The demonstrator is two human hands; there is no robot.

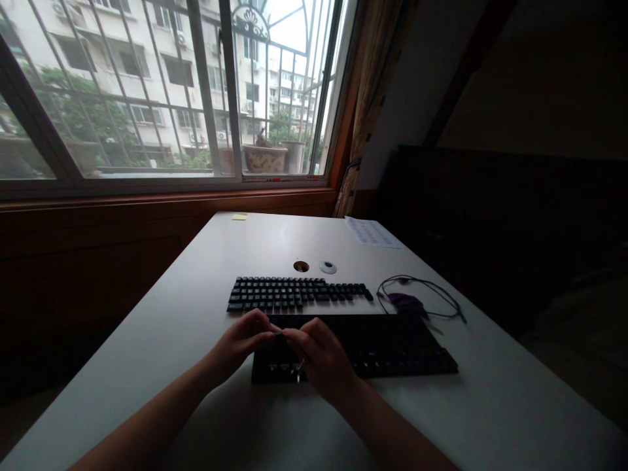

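Observation:
A black keyboard [392,347], with most of its keycaps off, lies on the table in front of me. Above its left part my two hands meet. My left hand [248,337] is closed, pinching a small dark keycap [278,335] between thumb and fingers. My right hand [321,356] is closed too, its fingertips at the same keycap. Out from under its curled fingers sticks a thin shiny metal tool [299,371], whose exact kind I cannot make out. Behind the keyboard, loose black keycaps [279,294] are laid out in rows; a few keys still show along the keyboard's near edge.
A black cable [441,291] lies coiled at the right around a dark purple item [406,302]. Beyond the keycaps are a cable hole [301,267] and its round cover [328,267]. Printed paper [373,232] and a yellow note [239,216] lie at the white table's far edge, below a barred window.

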